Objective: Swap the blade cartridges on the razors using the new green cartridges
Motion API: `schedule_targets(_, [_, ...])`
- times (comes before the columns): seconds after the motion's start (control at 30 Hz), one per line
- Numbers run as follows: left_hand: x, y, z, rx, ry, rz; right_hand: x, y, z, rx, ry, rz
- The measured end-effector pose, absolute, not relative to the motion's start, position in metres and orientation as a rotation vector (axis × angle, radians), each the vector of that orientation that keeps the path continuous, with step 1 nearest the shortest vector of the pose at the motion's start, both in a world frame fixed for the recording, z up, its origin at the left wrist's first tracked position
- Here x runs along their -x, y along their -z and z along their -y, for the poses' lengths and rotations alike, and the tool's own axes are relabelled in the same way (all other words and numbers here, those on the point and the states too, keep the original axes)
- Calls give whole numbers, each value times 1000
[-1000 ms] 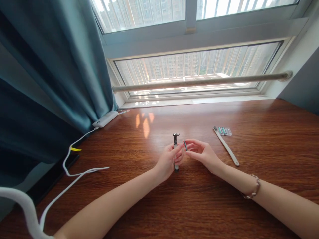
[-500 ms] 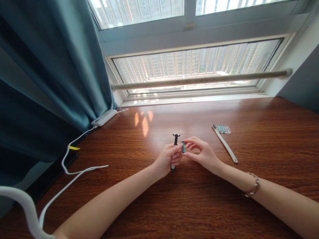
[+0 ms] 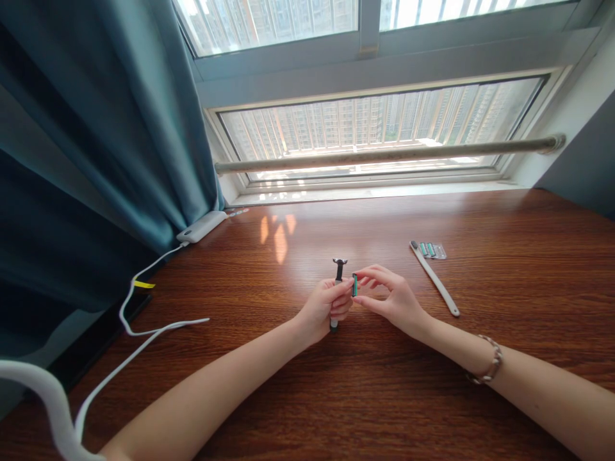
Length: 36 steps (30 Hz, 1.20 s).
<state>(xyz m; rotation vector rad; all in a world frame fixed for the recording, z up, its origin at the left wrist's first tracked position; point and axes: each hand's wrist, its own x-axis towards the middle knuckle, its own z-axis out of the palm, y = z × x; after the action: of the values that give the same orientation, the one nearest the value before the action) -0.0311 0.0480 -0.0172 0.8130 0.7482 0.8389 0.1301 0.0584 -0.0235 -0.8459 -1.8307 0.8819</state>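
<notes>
My left hand [image 3: 324, 306] is closed around a razor handle [image 3: 339, 271], whose forked black head points up and away and carries no blade. The handle's pale lower end shows below my fingers. Between the thumb and fingertips of my right hand [image 3: 391, 294] is a razor cartridge [image 3: 355, 285], black with a green strip, held upright on its narrow end. The cartridge is just right of the handle, close to my left thumb tip; whether that thumb touches it I cannot tell.
To the right lies a long white-handled brush [image 3: 436, 282] beside a clear blister tray [image 3: 433, 250] with green-striped cartridges. A white power strip [image 3: 202, 227] and white cable [image 3: 125, 314] lie at left, near the blue curtain [image 3: 144, 115]. The window bar [image 3: 384, 155] crosses behind the wooden table [image 3: 307, 397].
The cartridge has turned slightly in my right fingertips, showing its striped face a little differently. Both hands stay almost in the same place.
</notes>
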Motion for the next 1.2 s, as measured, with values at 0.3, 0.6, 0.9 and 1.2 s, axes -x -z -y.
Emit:
schedule_targets(0.3, [26, 17, -45, -864, -996, -735, -131, 21, -61, 918, -1070, 1662])
schedule_targets(0.6, [24, 8, -33, -1101, -995, -730, -137, 15, -70, 605, -1809, 1132])
schedule_targets(0.9, [21, -6, -17, -1326, -921, -698, -139, 13, -66, 505, -1960, 1134])
schedule_targets(1.2, [21, -9, -16, -1322, -941, -796, -141, 8, -65, 461, -1974, 1210])
